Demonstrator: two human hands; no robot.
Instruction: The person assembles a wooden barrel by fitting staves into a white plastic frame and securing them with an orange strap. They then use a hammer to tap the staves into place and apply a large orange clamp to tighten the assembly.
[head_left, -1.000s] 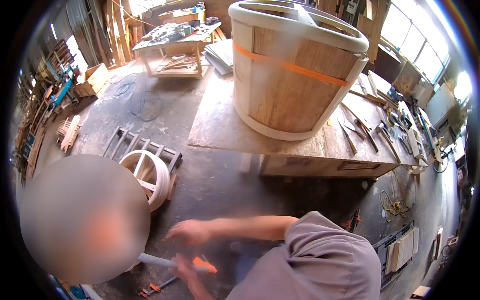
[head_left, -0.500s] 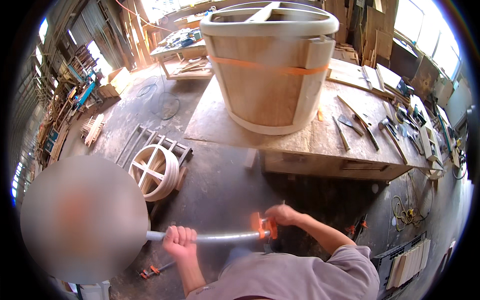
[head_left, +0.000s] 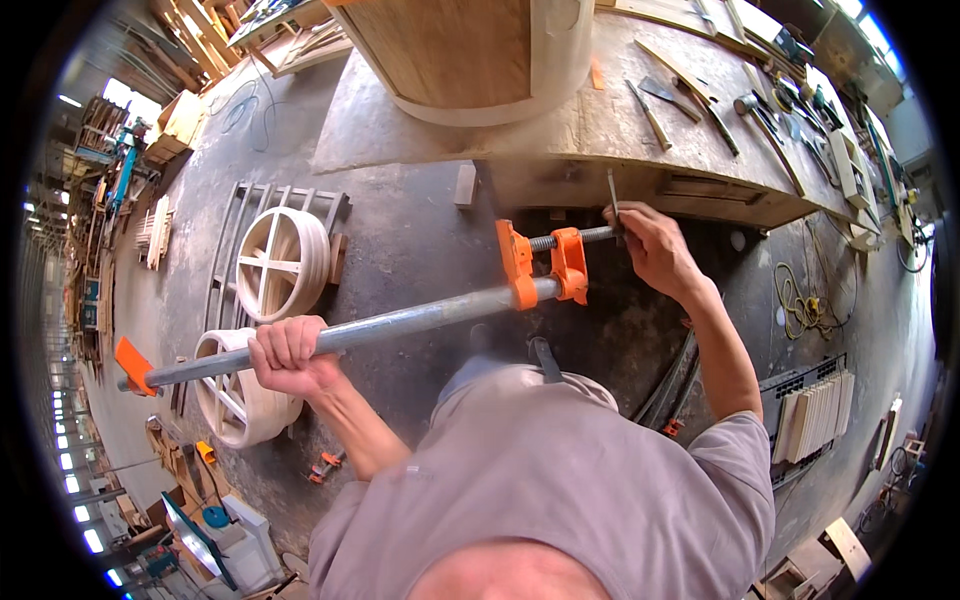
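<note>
A long grey pipe clamp (head_left: pixel 430 315) slants across in front of my body, its right end higher than its left. My left hand (head_left: pixel 292 355) is closed around the pipe, nearer the left end, where an orange jaw (head_left: pixel 135 366) sits. At the other end are an orange clamp head (head_left: pixel 515 262) and a second orange piece (head_left: pixel 570 265), with a threaded screw running through. The fingers of my right hand (head_left: pixel 655 245) are closed at the metal crank handle (head_left: pixel 613 190) on the screw's outer end. Nothing is between the jaws.
Ahead, a curved wooden tub-shaped piece (head_left: pixel 450 60) stands on a workbench (head_left: pixel 560 135), with hand tools (head_left: pixel 690 100) to its right. Round wooden frames (head_left: pixel 285 262) lie at the left by a slatted rack (head_left: pixel 235 215). A yellow cord (head_left: pixel 800 305) and more clamps (head_left: pixel 675 395) are on the floor.
The clamp has come up from its lower, nearly level position, and its left end now shows. My right hand has moved up and right. The head view has tipped downward.
</note>
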